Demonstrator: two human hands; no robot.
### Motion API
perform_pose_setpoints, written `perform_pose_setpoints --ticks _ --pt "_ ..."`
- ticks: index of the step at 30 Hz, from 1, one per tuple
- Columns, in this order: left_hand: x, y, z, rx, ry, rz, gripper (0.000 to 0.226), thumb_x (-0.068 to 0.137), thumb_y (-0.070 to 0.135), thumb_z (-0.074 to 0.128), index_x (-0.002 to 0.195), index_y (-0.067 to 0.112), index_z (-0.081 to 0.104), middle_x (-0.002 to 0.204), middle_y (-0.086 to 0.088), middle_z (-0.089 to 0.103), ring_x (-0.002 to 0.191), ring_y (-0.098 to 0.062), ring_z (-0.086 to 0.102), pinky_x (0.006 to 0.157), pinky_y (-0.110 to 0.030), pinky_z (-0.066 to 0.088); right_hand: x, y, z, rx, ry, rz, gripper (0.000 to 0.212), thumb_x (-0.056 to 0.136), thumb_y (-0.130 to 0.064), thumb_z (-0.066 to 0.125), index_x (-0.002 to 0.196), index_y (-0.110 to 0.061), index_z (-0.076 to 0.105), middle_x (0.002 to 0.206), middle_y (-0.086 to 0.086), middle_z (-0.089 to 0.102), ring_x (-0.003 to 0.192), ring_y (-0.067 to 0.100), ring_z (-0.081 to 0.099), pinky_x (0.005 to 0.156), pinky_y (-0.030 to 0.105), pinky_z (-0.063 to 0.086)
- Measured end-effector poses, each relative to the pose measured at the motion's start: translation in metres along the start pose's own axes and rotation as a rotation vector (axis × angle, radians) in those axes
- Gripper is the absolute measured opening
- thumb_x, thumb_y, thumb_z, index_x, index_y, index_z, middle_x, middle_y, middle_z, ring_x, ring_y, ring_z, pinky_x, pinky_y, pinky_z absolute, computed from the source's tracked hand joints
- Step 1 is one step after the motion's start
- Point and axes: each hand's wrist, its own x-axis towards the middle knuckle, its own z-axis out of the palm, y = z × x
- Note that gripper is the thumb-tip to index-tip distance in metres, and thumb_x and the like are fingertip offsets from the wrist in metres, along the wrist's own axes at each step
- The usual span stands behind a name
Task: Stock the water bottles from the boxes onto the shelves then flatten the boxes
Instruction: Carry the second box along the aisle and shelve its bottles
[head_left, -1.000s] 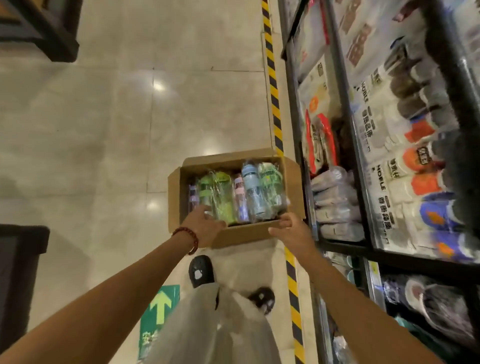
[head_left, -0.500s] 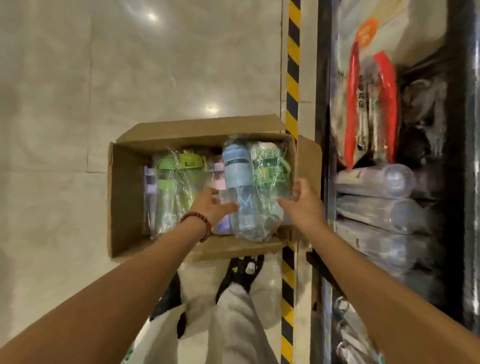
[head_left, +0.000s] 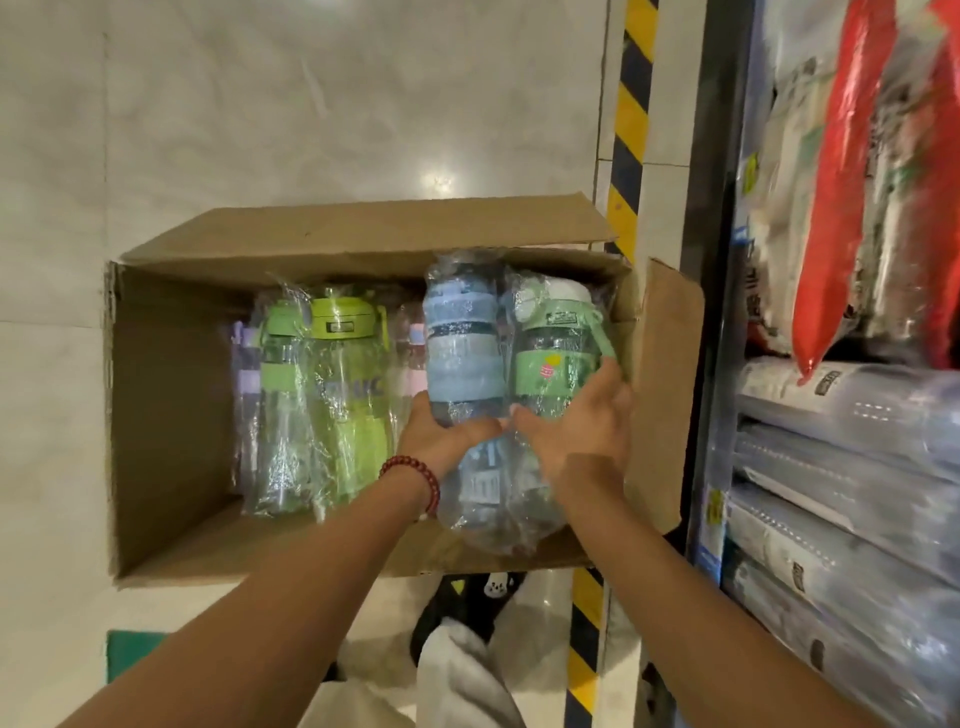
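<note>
Above an open cardboard box (head_left: 171, 415) on the floor, left hand (head_left: 441, 441) grips a wrapped blue bottle (head_left: 462, 358); right hand (head_left: 576, 421) grips a wrapped green bottle (head_left: 556, 358) beside it.

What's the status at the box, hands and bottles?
Left hand on blue bottle, right hand on green bottle, both wrapped. Bottles partly out of cardboard box. More wrapped bottles left inside. Nothing blocking.
</note>
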Motion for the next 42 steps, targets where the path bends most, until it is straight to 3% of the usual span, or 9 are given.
perform_pose_setpoints --ticks 9,15,19,23,27,30,34,39,42 --pt "0.004 -0.001 -0.026 0.137 -0.025 0.028 0.102 0.067 0.039 0.079 0.147 0.01 0.023 0.144 -0.006 0.038 0.123 -0.025 0.046 0.097 -0.038 0.043 0.001 -0.004 0.001 0.099 -0.203 0.25 0.113 0.063 -0.059 0.077 0.141 -0.004 0.018 0.144 0.015 0.032 0.128 0.034 0.042 0.093 0.036 0.044" --pt "-0.004 -0.003 -0.034 0.109 -0.04 0.058 0.106 0.064 0.041 0.08 0.147 0.012 0.02 0.147 -0.008 0.035 0.126 -0.028 0.044 0.103 -0.046 0.04 -0.004 -0.007 -0.005 0.308 -0.244 0.297 0.099 0.066 -0.037 0.083 0.135 -0.005 0.02 0.135 0.019 0.036 0.118 0.034 0.046 0.082 0.028 0.04" --pt "-0.029 -0.005 -0.047 0.065 -0.032 0.059 0.121 0.045 0.049 0.085 0.145 0.014 0.026 0.143 -0.005 0.042 0.125 -0.028 0.046 0.102 -0.049 0.041 -0.029 -0.007 -0.008 0.53 -0.184 0.315 0.077 0.06 -0.028 0.08 0.119 -0.008 0.034 0.118 0.013 0.051 0.102 0.03 0.055 0.083 0.036 0.052" --pt "-0.064 -0.009 -0.07 0.01 -0.03 0.096 0.105 0.068 0.03 0.081 0.148 0.011 0.015 0.148 -0.012 0.034 0.131 -0.031 0.039 0.106 -0.046 0.035 -0.077 -0.012 -0.022 0.69 -0.161 0.254 0.079 0.047 -0.03 0.077 0.114 -0.01 0.041 0.106 0.008 0.058 0.093 0.025 0.061 0.072 0.031 0.054" --pt "-0.121 0.008 -0.097 0.0 -0.02 0.198 0.103 0.057 0.033 0.085 0.142 0.011 0.032 0.138 -0.004 0.043 0.126 -0.029 0.044 0.104 -0.044 0.038 -0.124 -0.018 -0.056 0.864 -0.231 0.187 0.063 0.068 -0.005 0.077 0.121 -0.015 0.043 0.1 0.005 0.061 0.08 0.013 0.061 0.044 0.015 0.046" --pt "-0.167 0.035 -0.115 0.021 -0.016 0.322 0.107 0.034 0.049 0.081 0.13 0.014 0.048 0.124 -0.009 0.059 0.112 -0.028 0.057 0.096 -0.052 0.046 -0.154 -0.034 -0.091 0.901 -0.216 0.106 0.075 0.064 -0.015 0.077 0.129 -0.021 0.041 0.108 0.005 0.062 0.091 0.019 0.063 0.062 0.024 0.049" --pt "-0.226 0.086 -0.136 0.013 -0.04 0.497 0.099 0.038 0.05 0.085 0.124 0.016 0.053 0.117 -0.008 0.064 0.107 -0.024 0.062 0.092 -0.051 0.05 -0.183 -0.064 -0.157 0.948 -0.15 -0.037 0.064 0.072 -0.01 0.078 0.123 -0.03 0.044 0.105 -0.008 0.061 0.092 0.009 0.063 0.065 0.019 0.049" --pt "-0.316 0.165 -0.153 -0.047 -0.056 0.761 0.074 0.043 0.031 0.082 0.111 0.018 0.056 0.103 -0.001 0.066 0.092 -0.011 0.065 0.075 -0.027 0.055 -0.223 -0.108 -0.26 1.069 -0.079 -0.238 0.063 0.072 0.0 0.076 0.115 -0.033 0.042 0.096 -0.015 0.061 0.076 -0.008 0.062 0.057 0.009 0.049" --pt "-0.368 0.2 -0.161 -0.107 -0.068 0.913 0.069 0.042 0.024 0.082 0.106 0.021 0.055 0.101 0.002 0.065 0.086 -0.005 0.065 0.067 -0.017 0.054 -0.251 -0.125 -0.313 1.1 -0.082 -0.361 0.066 0.073 -0.004 0.076 0.116 -0.042 0.044 0.086 -0.022 0.067 0.077 -0.013 0.063 0.07 0.017 0.05"
